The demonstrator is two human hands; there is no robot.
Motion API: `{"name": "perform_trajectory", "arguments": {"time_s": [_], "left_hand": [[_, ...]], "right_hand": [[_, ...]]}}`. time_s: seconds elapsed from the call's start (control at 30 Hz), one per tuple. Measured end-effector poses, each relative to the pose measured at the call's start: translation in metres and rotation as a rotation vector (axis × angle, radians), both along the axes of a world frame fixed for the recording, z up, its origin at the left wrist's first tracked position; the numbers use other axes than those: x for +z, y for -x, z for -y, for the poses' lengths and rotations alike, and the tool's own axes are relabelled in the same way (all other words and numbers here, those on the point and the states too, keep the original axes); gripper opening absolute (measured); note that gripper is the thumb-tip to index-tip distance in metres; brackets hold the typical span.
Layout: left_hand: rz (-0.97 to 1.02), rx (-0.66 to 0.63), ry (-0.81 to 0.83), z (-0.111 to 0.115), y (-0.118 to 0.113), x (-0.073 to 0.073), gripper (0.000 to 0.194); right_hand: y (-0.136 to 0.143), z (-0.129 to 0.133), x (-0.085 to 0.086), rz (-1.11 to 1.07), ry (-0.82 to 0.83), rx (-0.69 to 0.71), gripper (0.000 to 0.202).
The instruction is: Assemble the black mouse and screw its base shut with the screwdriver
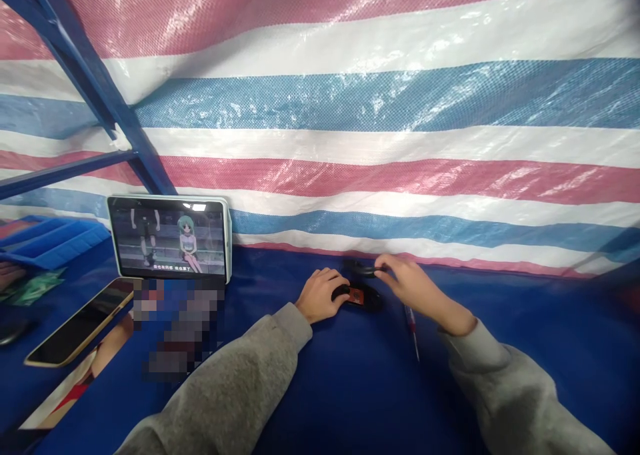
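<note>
My left hand (325, 296) grips the left end of a small rounded black device (373, 299), much like an opened computer mouse. An orange-red part (356, 296) shows inside it. Just beyond, my right hand (403, 278) pinches a curved black piece (367, 270) that resembles a shell or cover, held above the far side of the device. Its far end is blurred. Below my right wrist, a thin screwdriver (411, 325) with a reddish handle lies on the blue table, its metal shaft pointing towards me.
Left on the blue table (360, 388) stands a tablet (167, 238) playing a cartoon. A phone (83, 321), a blue tray (55, 241), green packets (35, 288) and a dark rounded object (13, 331) lie further left. A striped plastic sheet (380, 101) hangs behind, beside a blue metal frame (95, 75).
</note>
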State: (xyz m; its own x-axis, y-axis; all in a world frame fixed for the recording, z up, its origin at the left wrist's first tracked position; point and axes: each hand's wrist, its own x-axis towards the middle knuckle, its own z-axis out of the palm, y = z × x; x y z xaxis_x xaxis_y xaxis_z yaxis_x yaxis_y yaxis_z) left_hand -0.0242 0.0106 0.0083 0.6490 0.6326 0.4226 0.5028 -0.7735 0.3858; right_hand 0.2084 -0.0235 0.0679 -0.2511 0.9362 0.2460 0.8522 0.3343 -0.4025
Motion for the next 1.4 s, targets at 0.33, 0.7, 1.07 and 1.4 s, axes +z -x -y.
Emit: {"name": "perform_trajectory", "arguments": {"time_s": [0.33,0.7,1.07,1.4], "left_hand": [[0.320,0.049,-0.016,-0.001,0.002,0.000,0.068],[0.207,-0.109,0.132,-0.001,0.007,0.007,0.074],[0.074,-0.069,0.354,-0.006,0.001,-0.002,0.107],[0.071,-0.046,0.378,-0.002,0.001,0.003,0.104]], "right_hand": [[0.003,0.010,0.020,-0.777,0.354,0.022,0.037],[0.009,0.022,-0.002,0.022,-0.093,0.196,0.052],[0.011,0.020,-0.020,0.175,0.096,0.229,0.053],[0.012,0.017,-0.040,0.210,0.105,0.206,0.053]]}}
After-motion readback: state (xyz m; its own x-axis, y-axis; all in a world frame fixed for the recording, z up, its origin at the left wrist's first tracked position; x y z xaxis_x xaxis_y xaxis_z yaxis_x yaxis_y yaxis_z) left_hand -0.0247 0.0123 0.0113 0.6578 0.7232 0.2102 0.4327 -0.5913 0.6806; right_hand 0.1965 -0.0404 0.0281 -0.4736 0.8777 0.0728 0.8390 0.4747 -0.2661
